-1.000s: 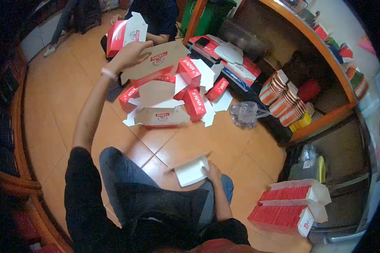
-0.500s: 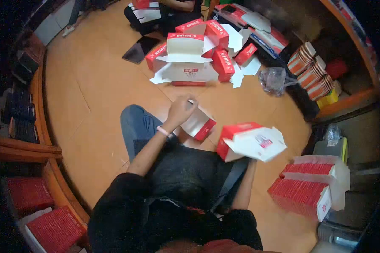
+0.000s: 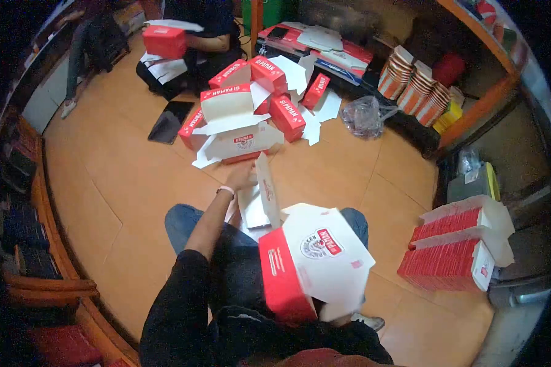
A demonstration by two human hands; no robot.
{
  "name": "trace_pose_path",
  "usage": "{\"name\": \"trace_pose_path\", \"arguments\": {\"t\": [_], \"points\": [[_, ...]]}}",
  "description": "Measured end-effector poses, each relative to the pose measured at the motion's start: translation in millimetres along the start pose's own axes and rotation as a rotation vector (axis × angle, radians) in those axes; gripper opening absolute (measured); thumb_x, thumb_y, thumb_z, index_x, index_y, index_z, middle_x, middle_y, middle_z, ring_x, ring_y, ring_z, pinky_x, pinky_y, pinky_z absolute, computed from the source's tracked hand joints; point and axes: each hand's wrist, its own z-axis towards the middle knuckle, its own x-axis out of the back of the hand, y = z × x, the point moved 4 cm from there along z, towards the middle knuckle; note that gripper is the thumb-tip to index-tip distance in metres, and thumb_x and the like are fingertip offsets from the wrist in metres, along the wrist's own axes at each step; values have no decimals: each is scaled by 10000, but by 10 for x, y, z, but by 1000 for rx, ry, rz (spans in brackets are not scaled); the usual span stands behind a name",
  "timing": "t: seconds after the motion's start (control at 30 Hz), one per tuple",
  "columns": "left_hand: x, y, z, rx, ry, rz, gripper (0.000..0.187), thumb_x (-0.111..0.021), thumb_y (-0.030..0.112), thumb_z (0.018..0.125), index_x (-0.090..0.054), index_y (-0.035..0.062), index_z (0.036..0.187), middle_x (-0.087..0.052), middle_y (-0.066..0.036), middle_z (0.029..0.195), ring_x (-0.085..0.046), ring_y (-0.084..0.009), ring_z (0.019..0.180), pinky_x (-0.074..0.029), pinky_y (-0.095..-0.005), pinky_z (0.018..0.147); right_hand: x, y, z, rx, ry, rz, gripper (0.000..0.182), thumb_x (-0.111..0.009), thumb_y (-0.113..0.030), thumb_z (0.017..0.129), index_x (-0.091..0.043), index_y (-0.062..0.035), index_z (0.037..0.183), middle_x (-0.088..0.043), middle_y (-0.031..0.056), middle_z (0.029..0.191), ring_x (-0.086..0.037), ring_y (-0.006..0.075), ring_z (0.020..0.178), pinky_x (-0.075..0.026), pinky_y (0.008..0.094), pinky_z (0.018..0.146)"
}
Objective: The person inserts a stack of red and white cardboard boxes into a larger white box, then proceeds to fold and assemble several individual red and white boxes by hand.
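Observation:
My left hand (image 3: 243, 176) is closed at the upper edge of an open carton box (image 3: 254, 209), white inside, with one flap standing up. That box is between my knees. A larger red and white carton box (image 3: 318, 248) with a printed logo is raised in front of my lap, its white flaps spread out. My right hand is hidden behind this box and seems to hold it from below; only a bit of wrist (image 3: 344, 319) shows. Beyond my left hand lies a pile of folded red and white carton boxes (image 3: 245, 139).
A person (image 3: 211, 43) sits opposite, holding a red carton box (image 3: 164, 43). A dark tablet-like slab (image 3: 170, 122) and a clear plastic bag (image 3: 362, 116) lie on the floor. Stacked flat red cartons (image 3: 441, 264) stand at right, striped cartons (image 3: 404, 79) on the shelf.
My right hand has brought its box leftward and nearer my body. The box at my left hand now has a flap upright. The person opposite shows more fully as my view has shifted.

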Motion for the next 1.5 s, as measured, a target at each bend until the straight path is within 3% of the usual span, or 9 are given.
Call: {"name": "trace_pose_path", "arguments": {"t": [0.07,0.27,0.53,0.77,1.0,1.1,1.2,1.33,1.5], "points": [[-247,-26,159,-264,-334,-176,451,-691,291,642,-586,43,1004,-600,-166,1009,-559,-287,954,-434,-376,835,17,158,-157,-55,3,-6,306,-497,-148,819,-509,10,1080,-588,238,916,-573,355,864,-457,405,752],[-490,-159,-2,-42,-403,157,261,-506,249,769,-669,45,779,-633,-185,860,-605,-344,814,-472,-425,732,-96,206,-229,-95,-39,-22,302,-503,-139,820,-505,15,1079,-588,235,921,-574,346,868,-455,397,759],[-608,-239,-612,111,-86,-258,488,-406,205,856,-302,59,1310,-581,-287,935,-564,-441,864,-435,-498,779,-601,-203,-82,24,-140,39,297,-510,-128,822,-499,22,1078,-587,231,927,-576,334,874,-452,385,768],[-377,275,-818,365,-175,-40,504,-429,191,840,-327,41,1310,-513,-326,1027,-517,-457,957,-417,-488,850,-162,-438,349,85,-46,-67,293,-516,-117,824,-495,29,1078,-587,228,933,-577,323,879,-450,375,776],[-212,351,-804,429,-319,-388,576,-415,130,792,-284,66,1349,-464,-283,1199,-489,-416,1065,-377,-413,943,310,44,12,-170,-74,-317,290,-522,-107,826,-490,35,1077,-586,224,938,-578,313,883,-447,364,784],[49,584,-794,512,-381,-461,574,-412,162,811,-265,71,1358,-439,-244,1254,-477,-382,1106,-375,-389,948,54,-255,407,75,94,-400,289,-525,-103,827,-488,38,1076,-586,223,941,-578,308,886,-446,360,787],[-488,172,-878,121,-79,-846,594,-468,285,851,-264,34,1349,-458,-244,1241,-493,-352,1110,-369,-364,954,-199,-1011,896,561,245,-434,291,-537,-95,813,-491,31,1072,-591,224,891,-593,326,808,-454,351,735],[124,446,-838,574,-377,-730,604,-526,314,835,-289,63,1330,-521,-193,1187,-551,-292,1025,-410,-354,894,-35,-921,1415,193,259,-795,283,-559,-103,781,-501,8,1034,-595,248,837,-578,409,768,-456,449,686],[-109,288,-812,493,-342,-687,549,-477,248,820,-282,74,1303,-537,-258,1091,-572,-358,956,-448,-415,819,-64,-914,1489,287,347,-856,349,-584,-104,758,-478,-4,1075,-574,245,930,-570,403,802,-451,457,723]]}}
